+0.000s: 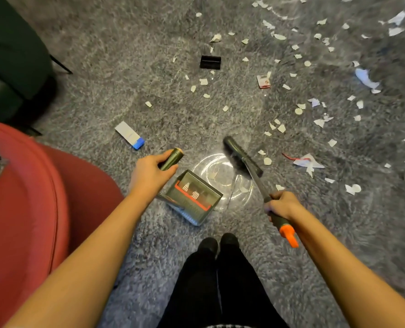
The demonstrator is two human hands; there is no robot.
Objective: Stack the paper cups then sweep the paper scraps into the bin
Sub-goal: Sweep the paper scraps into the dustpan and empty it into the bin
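My left hand [150,170] grips the dark green handle [172,158] of a long-handled dustpan [193,197], whose grey pan with an orange strip rests on the carpet in front of my feet. My right hand [280,204] grips a broom handle [284,223] with an orange end. The dark broom head [240,158] lies on the carpet just right of the pan, over a clear round plastic lid [222,183] holding a few scraps. White paper scraps [298,107] are scattered across the grey carpet, mostly to the right and far side. No paper cups are visible.
A red seat [31,197] fills the left side, with a dark green chair [9,55] behind it. On the carpet lie a white-and-blue box [129,135], a black object [210,62] and a red-and-white wrapper [263,81]. My black shoes [219,245] stand below the pan.
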